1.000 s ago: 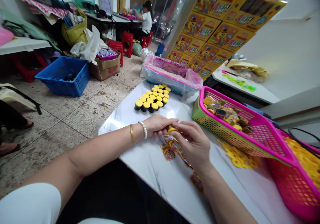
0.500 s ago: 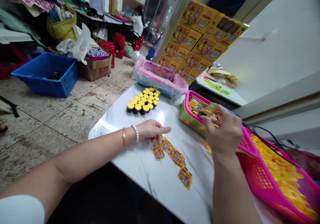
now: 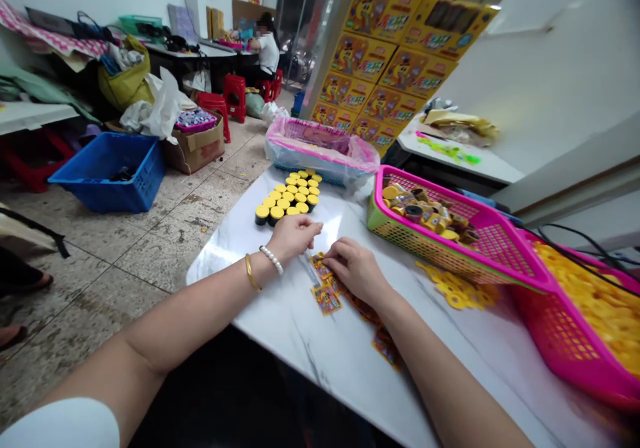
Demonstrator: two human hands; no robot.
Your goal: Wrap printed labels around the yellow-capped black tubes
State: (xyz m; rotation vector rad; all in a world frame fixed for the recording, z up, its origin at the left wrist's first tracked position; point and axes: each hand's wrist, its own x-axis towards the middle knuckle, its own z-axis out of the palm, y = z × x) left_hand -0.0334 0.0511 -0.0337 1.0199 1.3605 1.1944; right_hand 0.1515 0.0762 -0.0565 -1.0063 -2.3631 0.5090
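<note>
My left hand, with a gold bangle and a white bead bracelet on its wrist, is closed above the white marbled table. Its fingers are pressed together; whatever they may hold cannot be made out. Close by on the right, my right hand has its fingertips pinched at a small printed orange card. More such cards lie in a loose row beneath that hand and forearm, partly hidden. Just beyond my left hand stand several black tubs with yellow lids, grouped in rows.
At right, a pink-and-green basket holds wrapped yellow and brown pieces. Yellow ring-ended pieces lie beside it, and a pink basket holds more. A plastic-lined basket stands at the back, before stacked yellow boxes. A person sits far off.
My right hand has come from over the basket down left to the cards. My left hand has moved up and left off the cards, its fingers now curled. The view has shifted slightly.
</note>
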